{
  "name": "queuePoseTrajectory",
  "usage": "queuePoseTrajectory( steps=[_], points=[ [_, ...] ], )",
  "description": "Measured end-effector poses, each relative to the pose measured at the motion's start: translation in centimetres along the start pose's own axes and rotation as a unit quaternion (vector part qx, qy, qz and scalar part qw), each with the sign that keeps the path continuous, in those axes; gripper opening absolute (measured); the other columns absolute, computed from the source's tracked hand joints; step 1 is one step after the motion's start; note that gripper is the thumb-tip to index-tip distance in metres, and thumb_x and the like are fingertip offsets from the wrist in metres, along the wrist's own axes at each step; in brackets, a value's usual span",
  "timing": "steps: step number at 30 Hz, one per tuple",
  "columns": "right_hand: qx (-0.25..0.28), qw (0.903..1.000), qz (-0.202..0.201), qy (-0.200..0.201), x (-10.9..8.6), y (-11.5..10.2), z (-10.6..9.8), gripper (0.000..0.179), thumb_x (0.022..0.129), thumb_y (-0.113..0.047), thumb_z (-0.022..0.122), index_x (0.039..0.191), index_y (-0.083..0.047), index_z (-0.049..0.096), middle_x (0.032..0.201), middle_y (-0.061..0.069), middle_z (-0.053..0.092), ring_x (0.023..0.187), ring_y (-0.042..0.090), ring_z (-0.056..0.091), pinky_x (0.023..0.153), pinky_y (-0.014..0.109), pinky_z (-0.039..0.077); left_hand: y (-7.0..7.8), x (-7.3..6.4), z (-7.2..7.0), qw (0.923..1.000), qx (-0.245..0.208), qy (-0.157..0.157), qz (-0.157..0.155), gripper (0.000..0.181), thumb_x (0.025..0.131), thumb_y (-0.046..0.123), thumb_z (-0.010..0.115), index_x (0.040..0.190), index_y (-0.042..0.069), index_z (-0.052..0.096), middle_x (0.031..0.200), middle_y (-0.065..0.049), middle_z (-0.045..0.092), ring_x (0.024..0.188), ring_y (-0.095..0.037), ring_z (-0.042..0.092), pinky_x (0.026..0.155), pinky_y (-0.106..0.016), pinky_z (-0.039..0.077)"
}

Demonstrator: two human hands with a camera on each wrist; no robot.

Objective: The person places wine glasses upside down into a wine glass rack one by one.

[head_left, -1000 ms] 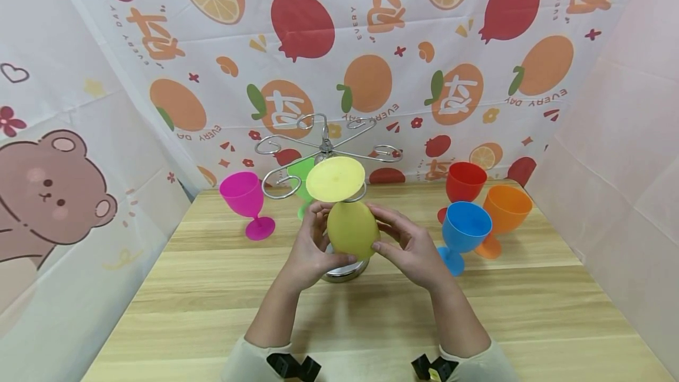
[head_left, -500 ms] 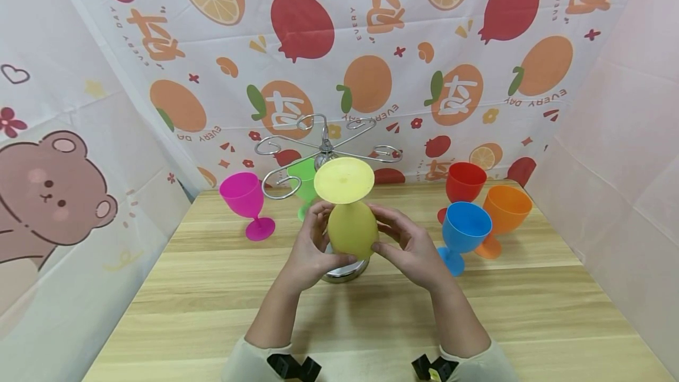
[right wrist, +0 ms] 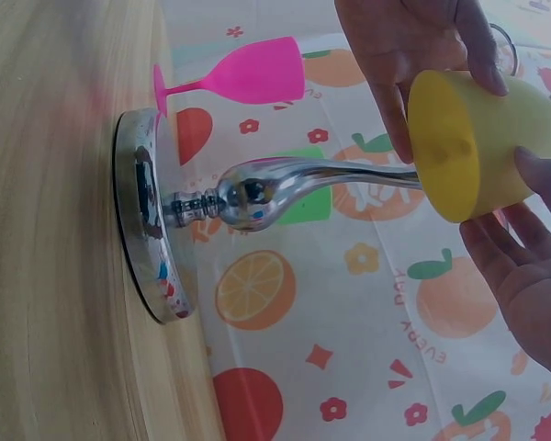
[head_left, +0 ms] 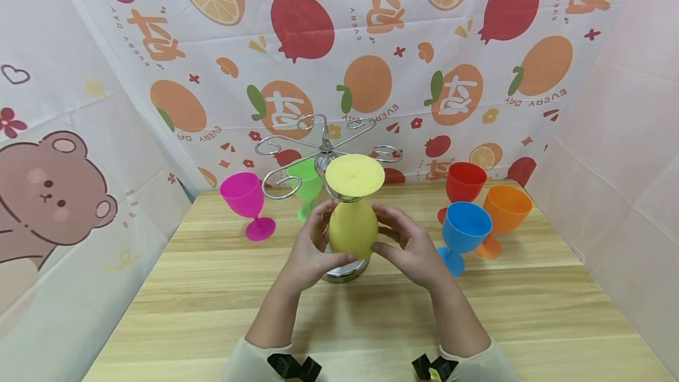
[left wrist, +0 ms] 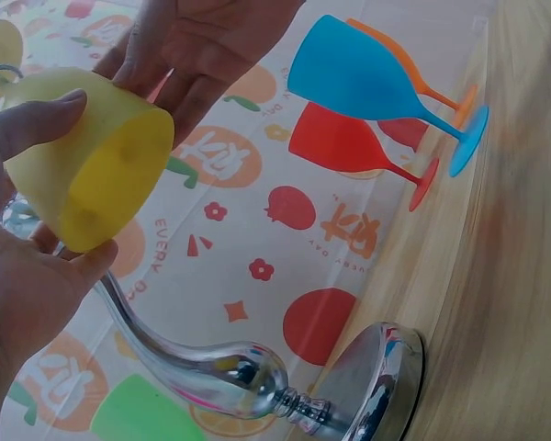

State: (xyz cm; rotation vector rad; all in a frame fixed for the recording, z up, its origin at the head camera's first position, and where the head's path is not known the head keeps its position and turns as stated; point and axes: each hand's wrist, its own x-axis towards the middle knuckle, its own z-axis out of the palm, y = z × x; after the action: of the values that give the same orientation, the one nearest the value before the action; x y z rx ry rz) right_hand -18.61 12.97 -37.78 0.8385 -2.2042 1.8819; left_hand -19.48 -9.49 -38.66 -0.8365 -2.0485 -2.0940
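A yellow plastic goblet (head_left: 353,230) is upside down, its round foot uppermost, at the front of a chrome goblet rack (head_left: 326,147) with curled wire arms. My left hand (head_left: 310,249) holds the bowl from the left, thumb on the near side. From the right, my right hand (head_left: 408,246) grips the same bowl with thumb and fingers. In the left wrist view the goblet's open mouth (left wrist: 119,179) faces the rack's round base (left wrist: 376,390). A wire loop shows just under the goblet's foot; how far the stem sits within it is partly hidden.
Upright goblets stand around the rack: magenta (head_left: 243,194) at left, green (head_left: 306,184) behind it, and red (head_left: 465,180), blue (head_left: 467,226) and orange (head_left: 506,208) at right. The wooden table (head_left: 212,311) meets a fruit-print cloth (head_left: 366,34) at the back.
The yellow goblet's foot has swung to the right, from a left lean past the middle to slightly right. Both hands keep their hold in nearly the same place.
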Motion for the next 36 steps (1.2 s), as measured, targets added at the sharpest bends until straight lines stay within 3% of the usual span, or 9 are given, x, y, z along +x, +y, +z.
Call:
queuePoseTrajectory(
  steps=[9, 20, 27, 36],
  points=[
    [-0.001, 0.9999, 0.010, 0.003, 0.04, 0.08, 0.01, 0.066, 0.084, 0.000, 0.074, 0.143, -0.012, 0.047, 0.143, -0.001, 0.052, 0.130, 0.024, 0.052, 0.102, 0.038, 0.050, 0.07, 0.03, -0.01, 0.9999, 0.002, 0.003, -0.012, 0.094, 0.068, -0.007, 0.081, 0.147, 0.015, 0.036, 0.144, -0.007, 0.044, 0.135, -0.025, 0.041, 0.115, -0.049, 0.032],
    [-0.006, 0.9999, 0.015, 0.002, 0.15, 0.48, -0.12, 0.066, 0.083, -0.002, 0.076, 0.142, -0.017, 0.049, 0.142, -0.001, 0.053, 0.130, 0.024, 0.052, 0.102, 0.043, 0.050, -0.18, 0.14, -0.07, 0.9997, 0.004, 0.005, -0.022, 0.094, 0.067, -0.007, 0.081, 0.147, 0.016, 0.036, 0.144, -0.007, 0.045, 0.135, -0.025, 0.041, 0.115, -0.048, 0.033],
    [-0.008, 0.9997, 0.021, -0.001, 0.15, 0.44, -0.19, 0.065, 0.083, -0.004, 0.076, 0.141, -0.020, 0.051, 0.142, -0.001, 0.053, 0.130, 0.024, 0.053, 0.101, 0.036, 0.051, -0.33, 0.06, -0.19, 0.9992, 0.000, 0.002, -0.041, 0.095, 0.067, -0.006, 0.082, 0.146, 0.017, 0.035, 0.144, -0.008, 0.045, 0.135, -0.025, 0.041, 0.115, -0.050, 0.032],
    [-0.011, 0.9994, 0.034, -0.007, 0.25, 0.55, -0.27, 0.065, 0.084, -0.006, 0.076, 0.143, -0.014, 0.049, 0.143, -0.001, 0.052, 0.131, 0.026, 0.052, 0.100, 0.038, 0.051, -0.57, 0.10, -0.31, 0.9984, 0.008, -0.004, -0.056, 0.095, 0.067, -0.004, 0.083, 0.145, 0.018, 0.034, 0.144, -0.009, 0.045, 0.136, -0.026, 0.040, 0.115, -0.051, 0.033]
  ],
)
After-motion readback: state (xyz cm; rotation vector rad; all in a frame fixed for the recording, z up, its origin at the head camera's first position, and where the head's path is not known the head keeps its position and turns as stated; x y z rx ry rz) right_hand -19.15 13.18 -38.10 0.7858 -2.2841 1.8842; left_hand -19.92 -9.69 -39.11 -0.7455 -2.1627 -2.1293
